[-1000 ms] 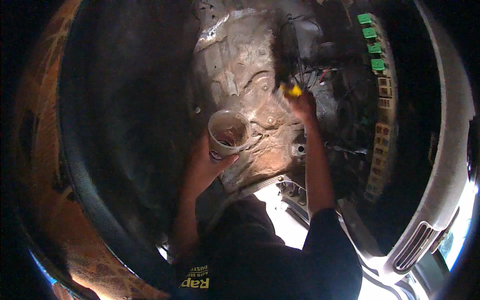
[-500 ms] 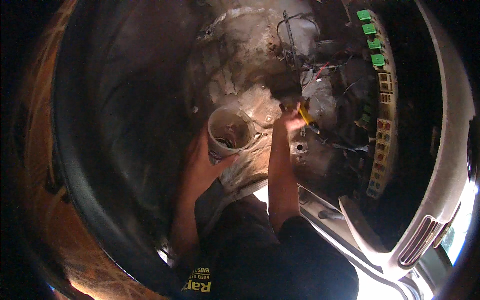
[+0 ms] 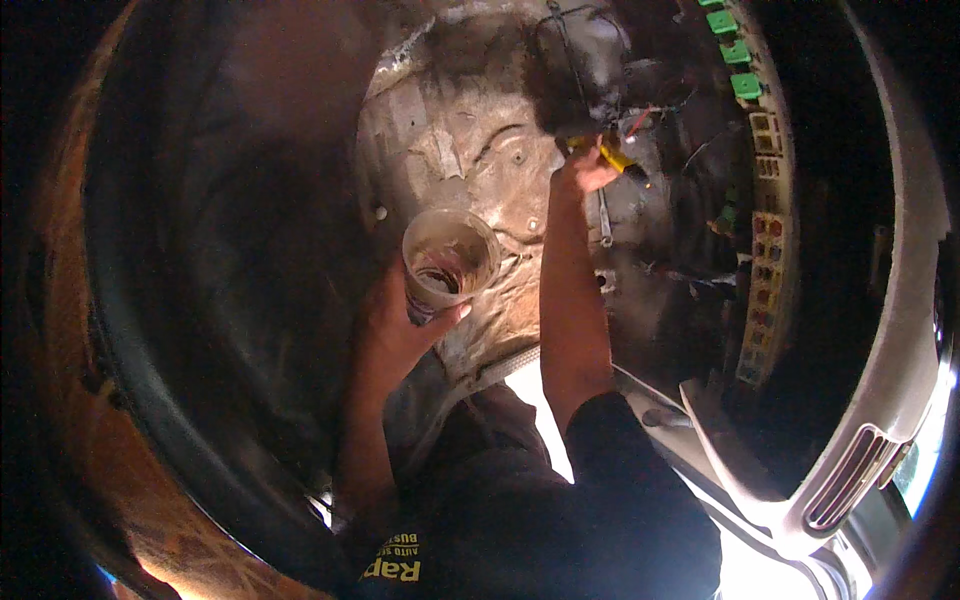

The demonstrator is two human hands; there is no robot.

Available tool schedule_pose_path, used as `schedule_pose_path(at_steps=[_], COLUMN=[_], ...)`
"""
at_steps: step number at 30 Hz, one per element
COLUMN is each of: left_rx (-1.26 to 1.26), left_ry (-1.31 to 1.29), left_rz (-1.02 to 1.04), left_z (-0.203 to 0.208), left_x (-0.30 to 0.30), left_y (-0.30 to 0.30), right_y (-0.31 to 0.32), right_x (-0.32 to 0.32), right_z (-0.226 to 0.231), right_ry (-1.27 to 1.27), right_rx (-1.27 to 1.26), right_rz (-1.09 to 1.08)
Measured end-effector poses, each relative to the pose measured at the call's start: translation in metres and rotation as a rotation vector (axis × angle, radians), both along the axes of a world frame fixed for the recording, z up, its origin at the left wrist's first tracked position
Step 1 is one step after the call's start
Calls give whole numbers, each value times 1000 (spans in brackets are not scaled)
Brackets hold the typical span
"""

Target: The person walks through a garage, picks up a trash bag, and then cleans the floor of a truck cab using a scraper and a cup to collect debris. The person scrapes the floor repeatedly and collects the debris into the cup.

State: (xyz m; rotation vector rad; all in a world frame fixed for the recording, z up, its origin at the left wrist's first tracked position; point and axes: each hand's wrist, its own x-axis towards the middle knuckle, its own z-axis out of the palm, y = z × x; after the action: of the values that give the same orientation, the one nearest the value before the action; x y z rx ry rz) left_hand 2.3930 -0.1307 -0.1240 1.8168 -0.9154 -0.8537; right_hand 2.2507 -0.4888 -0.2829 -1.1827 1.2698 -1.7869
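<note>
My left hand [image 3: 398,328] is wrapped round a clear plastic cup [image 3: 452,236], its mouth tilted up toward me. Some liquid or residue, hard to make out, lies in the bottom of it. Farther forward and to the right, my right hand [image 3: 590,174] is closed on a yellow-handled tool [image 3: 617,157] with a dark tip at the handle's end. The tool's working end is lost in the dark beyond my fingers, so its kind cannot be told. Under both hands spreads a bare, stained metal car floor [image 3: 490,165].
Right of my right hand, loose wires [image 3: 690,150] cross the floor. A fuse panel [image 3: 763,250] with green relays [image 3: 745,86] runs along the right. Farther right curves a pale dashboard trim with an air vent [image 3: 848,478]. A dark padded panel [image 3: 230,300] fills the left.
My right hand has moved forward with the yellow-handled tool. The cup in my left hand has shifted slightly left, and the view has moved a little, showing more of the floor.
</note>
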Motion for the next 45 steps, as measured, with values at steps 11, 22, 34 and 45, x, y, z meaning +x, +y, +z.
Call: schedule_pose_path(at_steps=[11,22,34,45], left_rx=[60,69,11,-66], left_ry=[25,18,-106,-183], left_rz=[48,90,174,138], left_z=[5,6,8,-5], left_x=[0,22,39,25], left_y=[-5,-15,2,-2], right_y=[147,17,72,138], right_x=[-94,-48,-24,-21], right_z=[61,58,59,68], right_ry=[1077,482,761,863], right_rx=[364,-13,-27,321], right_rz=[135,243,46,163])
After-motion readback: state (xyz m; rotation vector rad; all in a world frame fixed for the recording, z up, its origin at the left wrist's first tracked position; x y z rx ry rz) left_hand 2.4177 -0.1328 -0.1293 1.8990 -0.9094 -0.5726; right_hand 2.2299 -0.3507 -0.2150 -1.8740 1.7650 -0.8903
